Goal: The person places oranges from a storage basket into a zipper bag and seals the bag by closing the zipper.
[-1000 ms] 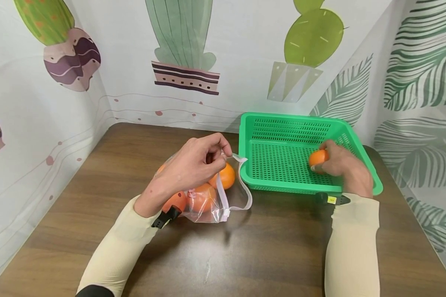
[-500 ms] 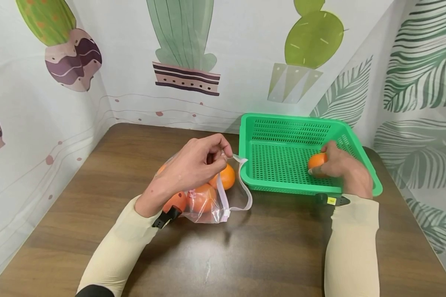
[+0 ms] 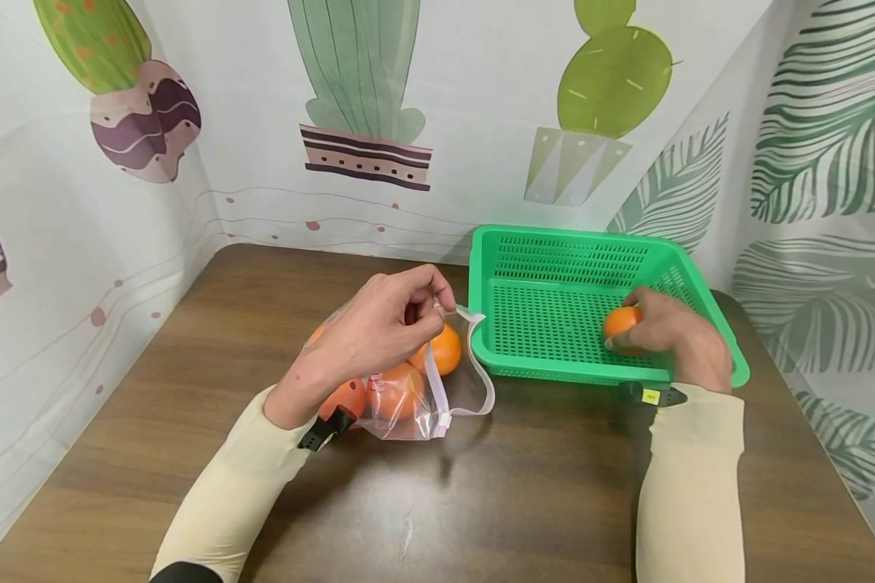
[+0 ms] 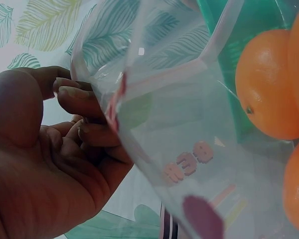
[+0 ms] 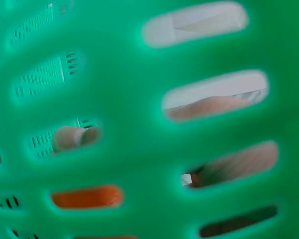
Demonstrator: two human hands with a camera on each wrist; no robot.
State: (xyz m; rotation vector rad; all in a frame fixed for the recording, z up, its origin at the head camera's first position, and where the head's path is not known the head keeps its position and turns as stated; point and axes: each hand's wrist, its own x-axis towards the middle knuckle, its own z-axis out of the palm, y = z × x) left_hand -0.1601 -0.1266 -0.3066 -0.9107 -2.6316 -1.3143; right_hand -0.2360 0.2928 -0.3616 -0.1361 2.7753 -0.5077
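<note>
In the head view my left hand [image 3: 379, 328] pinches the rim of a clear zip bag [image 3: 437, 389] between thumb and fingers. The bag's mouth gapes to the right, with several oranges [image 3: 394, 393] inside. The left wrist view shows the fingers at the edge of the bag [image 4: 174, 124], and the oranges [image 4: 264, 84] on the right. Inside a green plastic basket [image 3: 554, 371], at its right end, my right hand [image 3: 674, 332] grips one orange [image 3: 620, 324]. From the right wrist, the slotted basket wall [image 5: 124, 99] covers most of it; slots reveal bits of hand and orange [image 5: 87, 197].
Both the bag and the basket stand on a brown wooden table [image 3: 525, 502]. The bag's open mouth reaches the basket's left rim. Behind the table hangs a white cloth [image 3: 481, 121] printed with cacti and leaves.
My right hand and its orange have shifted very slightly towards me within the basket. The left hand and the bag have stayed put.
</note>
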